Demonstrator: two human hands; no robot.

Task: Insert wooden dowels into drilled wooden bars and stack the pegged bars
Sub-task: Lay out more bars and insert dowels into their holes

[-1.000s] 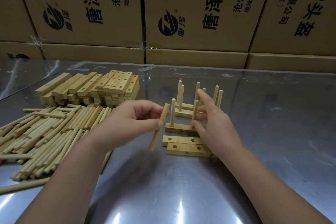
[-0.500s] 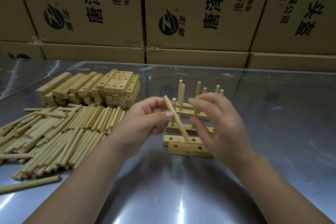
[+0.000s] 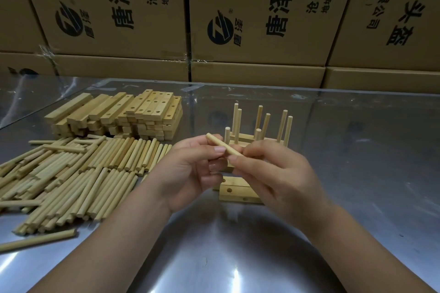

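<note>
Dowel pinched in both grips, left hand and right hand; long axis slanted, nearly flat. Empty drilled bar lay mid-desk, just below, nearer right hand

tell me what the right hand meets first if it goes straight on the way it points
The right hand points up-left and seems to pinch the dowel at its near end; beyond that, the left hand gripping the dowel comes first, though depth is unclear.
</note>
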